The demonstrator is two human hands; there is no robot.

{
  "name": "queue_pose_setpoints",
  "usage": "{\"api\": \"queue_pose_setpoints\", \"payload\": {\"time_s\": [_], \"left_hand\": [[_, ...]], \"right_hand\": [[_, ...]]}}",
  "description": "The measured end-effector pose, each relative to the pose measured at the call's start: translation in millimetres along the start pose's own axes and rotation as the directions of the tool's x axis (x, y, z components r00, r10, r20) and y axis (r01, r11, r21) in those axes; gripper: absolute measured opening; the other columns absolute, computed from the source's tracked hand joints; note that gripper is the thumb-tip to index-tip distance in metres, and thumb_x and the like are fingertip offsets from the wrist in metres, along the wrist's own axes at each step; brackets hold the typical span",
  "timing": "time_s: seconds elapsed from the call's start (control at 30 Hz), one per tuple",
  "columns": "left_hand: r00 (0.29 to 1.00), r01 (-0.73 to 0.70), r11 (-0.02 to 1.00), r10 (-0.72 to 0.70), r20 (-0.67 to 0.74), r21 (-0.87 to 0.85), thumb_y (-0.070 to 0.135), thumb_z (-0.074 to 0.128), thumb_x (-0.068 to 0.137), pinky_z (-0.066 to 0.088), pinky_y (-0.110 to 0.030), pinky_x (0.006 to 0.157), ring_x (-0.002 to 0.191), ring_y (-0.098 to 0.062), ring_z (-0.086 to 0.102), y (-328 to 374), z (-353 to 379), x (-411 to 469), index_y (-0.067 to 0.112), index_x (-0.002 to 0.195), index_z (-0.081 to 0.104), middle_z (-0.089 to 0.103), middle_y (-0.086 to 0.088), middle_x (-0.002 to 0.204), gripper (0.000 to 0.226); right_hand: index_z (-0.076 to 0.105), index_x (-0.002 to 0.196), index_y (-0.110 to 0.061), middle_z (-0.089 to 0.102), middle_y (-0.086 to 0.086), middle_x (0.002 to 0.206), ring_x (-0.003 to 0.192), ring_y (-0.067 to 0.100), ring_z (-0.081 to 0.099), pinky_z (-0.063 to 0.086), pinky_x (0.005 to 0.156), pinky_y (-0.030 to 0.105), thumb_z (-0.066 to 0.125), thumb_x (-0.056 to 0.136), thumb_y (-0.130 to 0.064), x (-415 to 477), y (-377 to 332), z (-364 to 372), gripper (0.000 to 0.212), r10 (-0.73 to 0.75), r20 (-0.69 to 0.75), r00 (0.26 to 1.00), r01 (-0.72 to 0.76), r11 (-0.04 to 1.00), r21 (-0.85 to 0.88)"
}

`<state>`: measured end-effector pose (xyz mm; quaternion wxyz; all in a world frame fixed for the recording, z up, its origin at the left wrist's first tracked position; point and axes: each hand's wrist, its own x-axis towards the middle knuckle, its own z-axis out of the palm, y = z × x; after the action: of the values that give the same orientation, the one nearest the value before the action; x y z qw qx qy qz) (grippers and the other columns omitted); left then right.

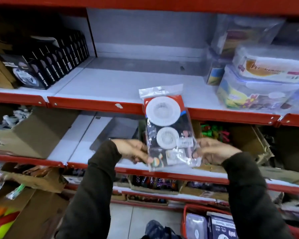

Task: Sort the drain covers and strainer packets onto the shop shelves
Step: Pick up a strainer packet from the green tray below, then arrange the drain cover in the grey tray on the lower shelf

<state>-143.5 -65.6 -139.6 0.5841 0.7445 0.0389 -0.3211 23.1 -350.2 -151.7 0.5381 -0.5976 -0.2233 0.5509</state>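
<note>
Both grips, left hand [133, 150] and right hand [214, 150], pinch the clear plastic packet of white round strainers [168, 128] by its lower side edges; it looks light, floppy and slippery.

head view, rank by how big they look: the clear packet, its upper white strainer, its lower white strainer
1. packet
2. upper strainer
3. lower strainer
All sit in one packet, so nearness hardly skews this.
</note>
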Motion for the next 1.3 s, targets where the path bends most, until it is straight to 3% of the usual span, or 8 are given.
{"api": "queue_pose_setpoints", "payload": {"time_s": [0.13, 0.2, 0.47, 0.6, 0.8, 0.97, 1.2, 1.3], "left_hand": [[0.980, 0.178, 0.980, -0.168, 0.108, -0.091, 0.003, 0.061, 0.094, 0.031, -0.010, 0.042, 0.040, 0.001, 0.039, -63, 32, 15, 0.020, 0.075, 0.072, 0.056, 0.014, 0.052, 0.027], [0.960, 0.254, 0.966, -0.246, 0.133, -0.040, 0.015, 0.067, 0.092, 0.032, -0.013, 0.048, 0.046, 0.000, 0.040, -84, 40, 21, 0.022, 0.090, 0.070, 0.051, 0.014, 0.059, 0.008], [0.871, 0.380, 0.918, -0.398, -0.289, -0.118, 0.039, 0.086, 0.070, 0.038, -0.012, 0.048, 0.059, -0.007, 0.046, -102, 26, 53, 0.019, 0.106, 0.078, 0.068, 0.002, 0.087, 0.042], [0.714, 0.255, 0.952, -0.302, -0.632, -0.167, 0.033, 0.088, 0.070, 0.046, -0.017, 0.085, 0.092, -0.015, 0.067, -98, 22, 75, 0.014, 0.098, 0.081, 0.072, 0.003, 0.092, 0.035], [0.621, 0.394, 0.916, -0.323, -0.714, -0.072, 0.073, 0.068, 0.071, 0.051, -0.026, 0.083, 0.082, -0.007, 0.069, -107, 8, 65, 0.026, 0.079, 0.073, 0.077, 0.011, 0.067, 0.048], [0.442, 0.206, 0.941, -0.335, -0.832, -0.269, 0.055, 0.050, 0.094, 0.047, -0.030, 0.093, 0.107, -0.028, 0.065, -136, -53, 47, 0.011, 0.106, 0.073, 0.074, -0.008, 0.097, 0.050], [0.480, 0.117, 0.842, -0.512, -0.712, -0.527, 0.047, 0.035, 0.104, 0.025, -0.038, 0.122, 0.146, -0.037, 0.035, -162, -146, 41, 0.000, 0.150, 0.038, 0.035, -0.022, 0.158, 0.066], [0.537, 0.107, 0.814, -0.530, -0.656, -0.571, 0.030, 0.038, 0.106, 0.037, -0.047, 0.116, 0.138, -0.041, 0.044, -173, -166, 52, -0.005, 0.145, 0.045, 0.044, -0.028, 0.150, 0.053]], "right_hand": [[0.059, 0.117, 0.013, 0.068, 0.025, 0.106, 0.092, 0.030, 0.069, 0.059, 0.076, 0.035, 0.065, 0.072, 0.012, 1, 60, 24, 0.045, 0.128, 0.033, 0.991, -0.128, 0.992, -0.001], [0.063, 0.108, 0.008, 0.075, 0.017, 0.091, 0.071, 0.019, 0.074, 0.060, 0.056, 0.025, 0.064, 0.076, 0.014, 4, 77, 30, 0.032, 0.193, 0.052, 0.980, -0.195, 0.980, 0.045], [0.060, 0.122, -0.008, 0.073, 0.011, 0.097, 0.068, 0.013, 0.072, 0.063, 0.062, 0.025, 0.068, 0.086, 0.004, 52, 101, 15, 0.039, 0.271, -0.364, 0.891, -0.235, 0.962, 0.141], [0.059, 0.122, 0.008, 0.071, 0.020, 0.096, 0.060, 0.016, 0.070, 0.055, 0.049, 0.017, 0.070, 0.083, 0.010, 76, 93, 22, 0.040, 0.122, -0.648, 0.752, -0.210, 0.976, -0.061], [0.068, 0.113, -0.008, 0.071, 0.021, 0.108, 0.097, 0.035, 0.067, 0.053, 0.084, 0.033, 0.069, 0.087, -0.027, 85, 75, 39, 0.033, -0.098, -0.796, 0.597, -0.544, 0.680, -0.491], [0.066, 0.120, -0.010, 0.064, 0.015, 0.116, 0.104, 0.031, 0.065, 0.050, 0.098, 0.034, 0.069, 0.088, -0.017, 127, 34, 78, 0.033, -0.301, -0.727, 0.617, -0.292, 0.771, -0.566], [0.049, 0.135, -0.002, 0.058, 0.012, 0.104, 0.078, 0.017, 0.052, 0.040, 0.065, 0.026, 0.043, 0.100, 0.002, 267, 12, 164, 0.036, 0.160, -0.500, 0.851, -0.033, 0.967, 0.252], [0.058, 0.090, -0.005, 0.051, 0.009, 0.080, 0.086, 0.028, 0.052, 0.044, 0.066, 0.033, 0.045, 0.092, 0.002, 319, 19, 191, 0.015, 0.353, -0.485, 0.800, -0.101, 0.876, 0.471]]}}
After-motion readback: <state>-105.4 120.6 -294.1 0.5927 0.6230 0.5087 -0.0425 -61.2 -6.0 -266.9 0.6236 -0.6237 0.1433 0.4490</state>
